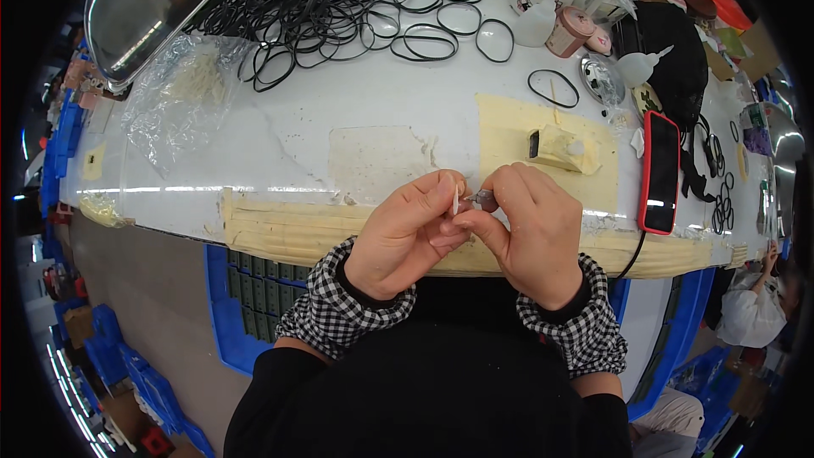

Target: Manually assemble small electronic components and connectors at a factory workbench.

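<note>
The fingers (458, 222) of both hands meet above the near edge of the bench (280, 153). The left hand (405, 237) pinches a thin white stick (456, 199) between thumb and forefinger, held upright. The right hand (530, 233) pinches a small dark part (485, 198) at its fingertips, touching the stick's tip. Just beyond, a small tan block (560, 148) sits on taped paper. A red phone (660, 171) lies right; black rubber rings (339, 0) are heaped far back.

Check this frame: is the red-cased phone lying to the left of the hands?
No, the red-cased phone lies on the white table, right of the right hand.
</note>
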{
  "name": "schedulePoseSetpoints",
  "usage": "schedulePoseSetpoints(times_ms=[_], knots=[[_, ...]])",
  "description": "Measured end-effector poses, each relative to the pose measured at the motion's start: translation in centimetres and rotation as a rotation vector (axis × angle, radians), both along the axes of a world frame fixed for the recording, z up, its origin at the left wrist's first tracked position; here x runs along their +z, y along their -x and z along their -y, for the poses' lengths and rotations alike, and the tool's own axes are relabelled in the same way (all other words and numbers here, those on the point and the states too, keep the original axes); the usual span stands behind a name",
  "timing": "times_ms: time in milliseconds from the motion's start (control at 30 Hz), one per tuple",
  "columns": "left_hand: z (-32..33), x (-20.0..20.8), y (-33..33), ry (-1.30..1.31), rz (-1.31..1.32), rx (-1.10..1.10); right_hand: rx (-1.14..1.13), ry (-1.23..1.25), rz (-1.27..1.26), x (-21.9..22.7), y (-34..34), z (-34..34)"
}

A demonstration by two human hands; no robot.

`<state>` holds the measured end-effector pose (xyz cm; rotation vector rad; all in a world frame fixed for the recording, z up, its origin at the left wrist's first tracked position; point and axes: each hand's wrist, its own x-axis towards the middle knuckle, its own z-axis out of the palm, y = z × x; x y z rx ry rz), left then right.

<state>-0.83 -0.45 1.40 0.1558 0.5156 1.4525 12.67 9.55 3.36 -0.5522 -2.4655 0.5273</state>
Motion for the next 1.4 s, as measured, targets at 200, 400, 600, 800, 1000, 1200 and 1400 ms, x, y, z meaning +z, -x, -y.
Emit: schedulePoseSetpoints(times_ms=[200,400,600,800,1000,1200,1400], knots=[[0.18,-0.14,-0.05,0.011,-0.046,-0.006,-0.006,0.004,0.031,0.22,0.07,0.19],[0.18,-0.27,-0.11,-0.013,-0.064,-0.007,0.000,0.026,0.034,0.29,0.11,0.31],[0.17,-0.42,-0.16,-0.042,-0.025,-0.023,-0.008,0.055,0.045,0.41,-0.04,0.53],[0.21,-0.54,-0.03,-0.081,-0.009,-0.033,0.001,0.035,0.054,0.59,0.00,0.69],[0.16,-0.67,-0.16,-0.089,0.018,-0.038,0.000,0.047,0.024,0.53,0.07,0.63],[0.24,-0.61,-0.14,-0.101,0.026,-0.043,0.021,0.061,0.035,0.67,0.04,0.72],[0.19,-0.37,-0.18,-0.080,-0.002,-0.025,0.053,0.139,0.005,0.69,-0.16,0.45]])
